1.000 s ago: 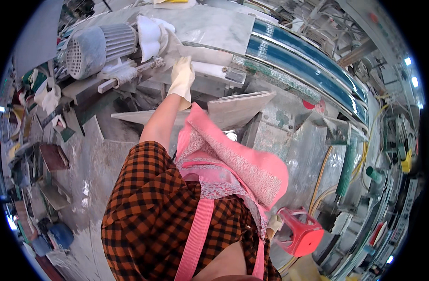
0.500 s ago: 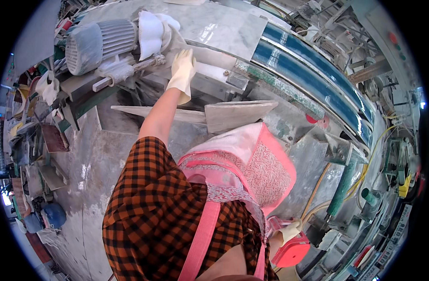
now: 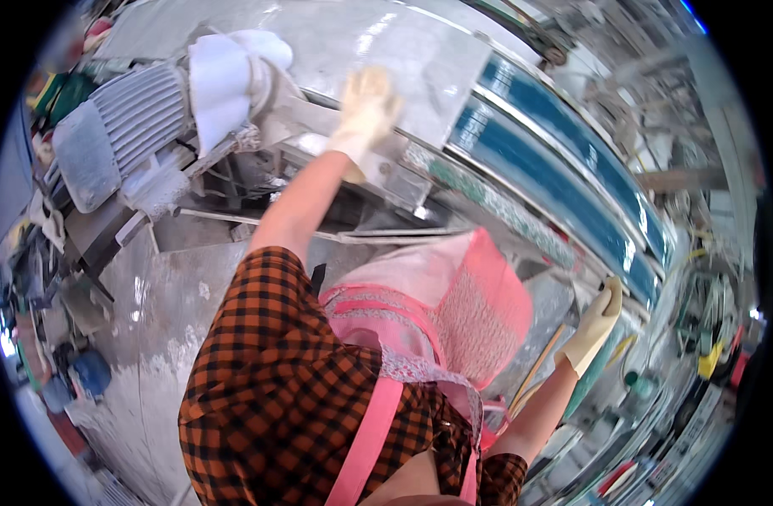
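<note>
The left hand [image 3: 368, 110], gloved in cream, is open, its fingers reaching over the near edge of the pale slab [image 3: 441, 80]; blur makes it impossible to tell whether it touches the surface. The slab lies flat at the top, its right end by the blue belts [image 3: 548, 160]. The right hand [image 3: 595, 325], likewise gloved, is near the belts' right end, fingers bent; whether it grips anything is unclear. A green-flecked rail [image 3: 496, 198] runs along the belts' near side. Left of the slab are a ribbed motor [image 3: 138, 110] and a white cover [image 3: 216, 93]. A pink apron [image 3: 488, 312] shows between the forearms.
</note>
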Available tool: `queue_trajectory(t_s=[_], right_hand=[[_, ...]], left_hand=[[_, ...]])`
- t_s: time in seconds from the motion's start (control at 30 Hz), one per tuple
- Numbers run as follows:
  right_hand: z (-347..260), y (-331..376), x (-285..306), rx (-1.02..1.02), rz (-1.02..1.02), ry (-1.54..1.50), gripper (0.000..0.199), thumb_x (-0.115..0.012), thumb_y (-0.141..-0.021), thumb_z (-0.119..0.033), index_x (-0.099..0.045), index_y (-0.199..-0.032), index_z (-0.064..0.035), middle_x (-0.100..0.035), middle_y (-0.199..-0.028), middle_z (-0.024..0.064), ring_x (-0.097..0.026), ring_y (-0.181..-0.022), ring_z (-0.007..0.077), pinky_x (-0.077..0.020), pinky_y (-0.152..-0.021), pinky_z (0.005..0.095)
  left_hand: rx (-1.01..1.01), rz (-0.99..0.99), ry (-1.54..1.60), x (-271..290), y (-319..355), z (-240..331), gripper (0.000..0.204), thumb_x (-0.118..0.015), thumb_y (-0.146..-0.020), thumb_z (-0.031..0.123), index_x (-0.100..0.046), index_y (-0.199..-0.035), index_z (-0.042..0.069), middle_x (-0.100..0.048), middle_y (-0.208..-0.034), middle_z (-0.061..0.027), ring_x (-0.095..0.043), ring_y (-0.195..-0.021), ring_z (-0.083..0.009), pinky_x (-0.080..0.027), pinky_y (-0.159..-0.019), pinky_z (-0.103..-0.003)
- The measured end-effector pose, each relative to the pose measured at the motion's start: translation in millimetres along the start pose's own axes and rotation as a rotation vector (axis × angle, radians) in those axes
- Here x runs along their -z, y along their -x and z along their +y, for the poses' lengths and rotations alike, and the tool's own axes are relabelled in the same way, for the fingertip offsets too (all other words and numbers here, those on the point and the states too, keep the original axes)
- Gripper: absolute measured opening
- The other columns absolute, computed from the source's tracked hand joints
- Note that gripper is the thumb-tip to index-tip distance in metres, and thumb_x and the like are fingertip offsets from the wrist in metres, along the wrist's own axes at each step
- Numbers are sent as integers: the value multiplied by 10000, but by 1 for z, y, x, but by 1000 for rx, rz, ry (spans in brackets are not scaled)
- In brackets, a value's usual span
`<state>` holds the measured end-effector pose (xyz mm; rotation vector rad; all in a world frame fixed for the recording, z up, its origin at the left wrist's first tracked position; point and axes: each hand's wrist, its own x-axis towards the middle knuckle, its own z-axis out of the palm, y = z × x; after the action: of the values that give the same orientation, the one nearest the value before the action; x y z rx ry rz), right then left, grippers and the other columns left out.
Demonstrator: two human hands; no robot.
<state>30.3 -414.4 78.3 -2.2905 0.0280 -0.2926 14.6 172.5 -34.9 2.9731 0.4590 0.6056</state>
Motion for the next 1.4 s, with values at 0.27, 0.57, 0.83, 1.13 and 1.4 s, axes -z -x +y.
queue_trajectory(t_s=[0.27,0.57,0.83,1.13,1.4], right_hand=[[-45,-75,-163,230,-186,140,477,-489,-1089,-219,-497,-1483,49,-514,-1527,209,-487,-1409,317,-333,-1186,380],[15,-97,-179,424,-54,653,456,-425,-1091,-192,-465,-1500,5,-472,-1530,268,-477,-1381,426,-388,-1133,484],[-32,-75,-175,358,-59,432,430,-400,-1130,-193,-501,-1436,91,-511,-1483,271,-492,-1358,413,-381,-1151,480],[-15,-79,-172,450,-76,610,425,-414,-1130,-195,-486,-1474,45,-490,-1512,264,-474,-1392,408,-398,-1149,497],[-6,-81,-172,326,-87,491,422,-396,-1129,-181,-484,-1486,26,-481,-1524,261,-456,-1413,414,-369,-1174,507]], left_hand=[[-308,-77,825,40,2,98,521,-542,-1028,276,-506,-1443,-37,-509,-1498,-263,-434,-1428,-441,-286,-1240,-504],[-328,-78,493,27,-3,139,540,-647,-922,273,-593,-1323,-84,-575,-1390,-261,-512,-1362,-360,-316,-1232,-497],[-436,-12,474,38,-6,155,460,-630,-935,223,-624,-1276,-86,-610,-1360,-217,-527,-1344,-315,-353,-1207,-459],[-459,-115,663,30,1,185,484,-579,-969,223,-585,-1334,-96,-546,-1444,-219,-462,-1411,-348,-303,-1243,-511],[-609,-204,531,40,-9,178,506,-537,-964,221,-574,-1375,-72,-516,-1512,-205,-439,-1444,-351,-292,-1246,-531]])
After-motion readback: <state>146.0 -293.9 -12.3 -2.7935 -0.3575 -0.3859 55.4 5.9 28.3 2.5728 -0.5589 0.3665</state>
